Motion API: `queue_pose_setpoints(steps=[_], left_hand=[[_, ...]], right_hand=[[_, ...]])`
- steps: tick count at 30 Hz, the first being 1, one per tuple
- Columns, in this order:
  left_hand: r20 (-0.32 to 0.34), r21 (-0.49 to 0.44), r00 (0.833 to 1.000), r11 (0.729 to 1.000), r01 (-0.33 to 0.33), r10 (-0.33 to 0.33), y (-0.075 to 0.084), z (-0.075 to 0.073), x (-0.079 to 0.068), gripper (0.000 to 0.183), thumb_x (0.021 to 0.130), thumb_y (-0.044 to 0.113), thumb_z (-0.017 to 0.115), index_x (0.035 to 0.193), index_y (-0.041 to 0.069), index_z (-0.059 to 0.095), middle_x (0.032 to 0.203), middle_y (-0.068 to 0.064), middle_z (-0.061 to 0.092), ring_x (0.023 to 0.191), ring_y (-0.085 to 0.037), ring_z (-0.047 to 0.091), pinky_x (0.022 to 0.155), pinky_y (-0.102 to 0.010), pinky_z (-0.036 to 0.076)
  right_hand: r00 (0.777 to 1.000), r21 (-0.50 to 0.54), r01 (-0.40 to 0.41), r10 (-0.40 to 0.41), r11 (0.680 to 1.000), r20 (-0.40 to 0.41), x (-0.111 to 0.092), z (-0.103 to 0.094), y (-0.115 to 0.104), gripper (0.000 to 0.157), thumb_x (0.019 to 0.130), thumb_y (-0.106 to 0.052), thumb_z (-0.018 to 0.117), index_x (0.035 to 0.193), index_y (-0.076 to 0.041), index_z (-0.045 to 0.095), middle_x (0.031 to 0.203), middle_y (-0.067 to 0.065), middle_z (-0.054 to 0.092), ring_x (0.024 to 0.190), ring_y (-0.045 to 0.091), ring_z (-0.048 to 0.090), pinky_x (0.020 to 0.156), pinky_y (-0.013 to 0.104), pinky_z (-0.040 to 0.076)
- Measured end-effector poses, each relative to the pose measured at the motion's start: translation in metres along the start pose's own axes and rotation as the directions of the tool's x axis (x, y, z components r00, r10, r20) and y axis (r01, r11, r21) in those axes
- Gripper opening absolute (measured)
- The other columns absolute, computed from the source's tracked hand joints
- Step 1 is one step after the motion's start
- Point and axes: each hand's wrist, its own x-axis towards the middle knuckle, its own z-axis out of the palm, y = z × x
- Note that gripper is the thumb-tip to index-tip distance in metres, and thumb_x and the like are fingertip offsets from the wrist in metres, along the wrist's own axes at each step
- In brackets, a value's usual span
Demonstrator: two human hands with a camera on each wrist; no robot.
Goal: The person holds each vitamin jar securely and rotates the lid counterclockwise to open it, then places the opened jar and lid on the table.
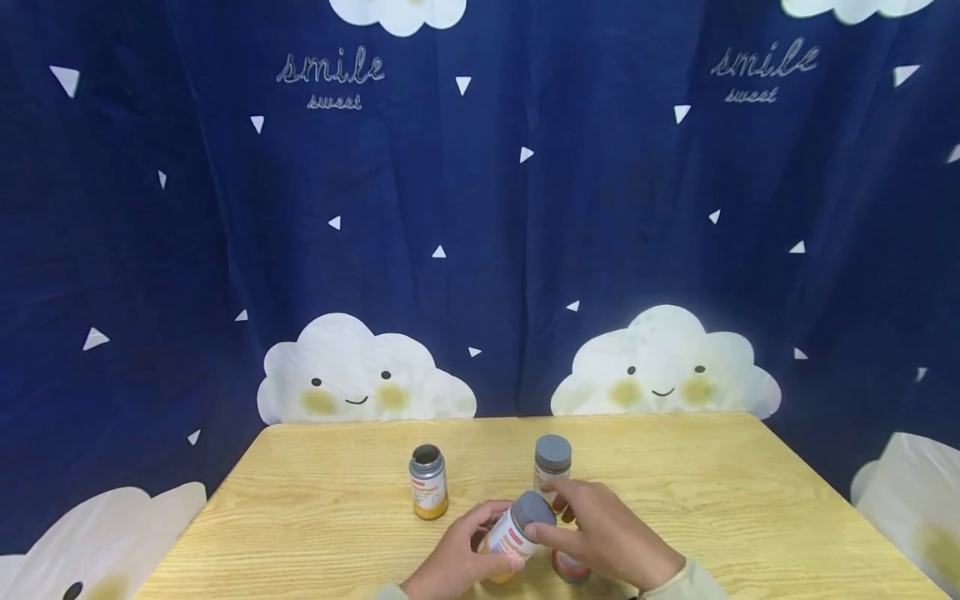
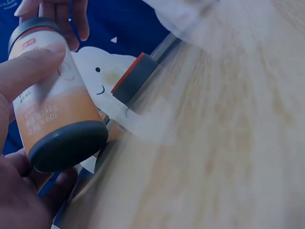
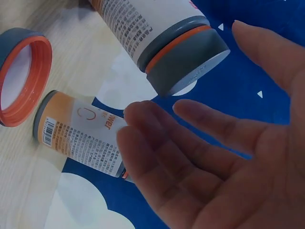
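Capped bottle (image 1: 506,540) in my left hand (image 1: 461,554), my right hand (image 1: 603,525) beside its cap (image 1: 534,507).
In the head view I grip it tilted over the table (image 1: 300,492), between an open bottle (image 1: 430,490) and a loose cap (image 1: 572,570); I judge I'm at working its cap. In the left wrist view, my thumb lies across its side. In the right wrist view, my right thumb and fingers stand apart, holding nothing; turning the cap would call for closing them round it.
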Motion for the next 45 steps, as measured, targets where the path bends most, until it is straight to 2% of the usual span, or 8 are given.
queue_pose_setpoints(steps=[6,13,16,19,29,35,39,45], left_hand=[[0.067,-0.052,0.998,0.999,0.000,0.003,-0.001,-0.003,-0.002,0.053,0.086,0.025,0.072,0.135,0.024,0.053,0.117,0.000,0.061,0.100,-0.017,0.057,0.085,-0.028,0.047],[0.171,-0.166,0.985,0.986,0.034,-0.005,-0.003,-0.006,-0.006,0.053,0.092,0.024,0.065,0.141,0.017,0.047,0.126,-0.003,0.058,0.112,-0.018,0.056,0.092,-0.028,0.046],[0.177,-0.167,0.984,0.986,0.026,0.004,-0.003,-0.006,-0.006,0.053,0.092,0.023,0.065,0.141,0.014,0.046,0.126,-0.003,0.059,0.113,-0.017,0.056,0.093,-0.027,0.046],[0.171,-0.171,0.985,0.985,0.022,0.008,-0.004,-0.007,-0.006,0.051,0.093,0.022,0.065,0.140,0.013,0.047,0.125,-0.004,0.059,0.112,-0.018,0.057,0.093,-0.028,0.047],[0.192,-0.287,0.981,0.954,0.089,-0.034,-0.004,-0.005,-0.003,0.054,0.093,0.017,0.066,0.142,0.013,0.046,0.127,-0.009,0.057,0.108,-0.022,0.059,0.088,-0.030,0.051],[0.201,-0.265,0.979,0.961,0.077,-0.023,-0.005,-0.003,-0.002,0.057,0.092,0.021,0.067,0.144,0.013,0.043,0.127,-0.009,0.056,0.109,-0.023,0.059,0.088,-0.031,0.051],[0.201,-0.274,0.978,0.955,0.111,-0.055,-0.006,-0.001,-0.003,0.058,0.091,0.021,0.068,0.143,0.014,0.043,0.126,-0.008,0.057,0.108,-0.023,0.059,0.088,-0.032,0.051],[0.154,-0.207,0.987,0.975,0.077,-0.045,-0.007,-0.002,-0.002,0.056,0.088,0.022,0.071,0.139,0.011,0.049,0.122,-0.006,0.060,0.106,-0.020,0.060,0.087,-0.028,0.051]], right_hand=[[0.999,0.026,0.030,-0.031,0.999,0.014,-0.003,0.002,-0.002,0.039,0.086,-0.049,0.068,0.109,-0.019,0.062,0.090,-0.010,0.066,0.077,0.003,0.060,0.063,0.024,0.050],[0.997,0.039,0.074,-0.075,0.996,0.016,-0.007,0.007,-0.004,0.041,0.087,-0.046,0.068,0.116,-0.017,0.062,0.087,-0.012,0.062,0.069,0.000,0.057,0.059,0.022,0.047],[0.996,0.016,0.094,-0.094,0.995,-0.005,-0.008,0.010,-0.003,0.036,0.088,-0.046,0.067,0.111,-0.019,0.061,0.087,-0.012,0.061,0.068,0.000,0.055,0.058,0.022,0.046],[0.997,-0.022,0.074,-0.075,0.997,-0.024,-0.007,0.011,-0.004,0.036,0.087,-0.049,0.066,0.107,-0.019,0.061,0.082,-0.012,0.058,0.065,0.000,0.051,0.056,0.022,0.044],[0.997,-0.047,-0.054,0.051,0.997,-0.066,-0.006,0.011,-0.005,0.033,0.085,-0.054,0.066,0.096,-0.024,0.058,0.069,-0.012,0.054,0.057,0.003,0.047,0.049,0.024,0.040],[0.986,-0.057,-0.138,0.131,0.989,-0.101,-0.005,0.013,-0.004,0.034,0.085,-0.057,0.064,0.089,-0.024,0.058,0.068,-0.012,0.054,0.059,0.004,0.048,0.051,0.025,0.040],[0.980,-0.048,-0.176,0.170,0.983,-0.103,-0.005,0.015,-0.004,0.038,0.084,-0.059,0.064,0.090,-0.022,0.060,0.068,-0.013,0.055,0.058,0.005,0.049,0.051,0.026,0.040],[0.990,-0.074,-0.095,0.087,0.993,-0.112,-0.003,0.016,-0.003,0.037,0.087,-0.058,0.061,0.090,-0.021,0.058,0.068,-0.012,0.053,0.057,0.003,0.047,0.050,0.024,0.040]])
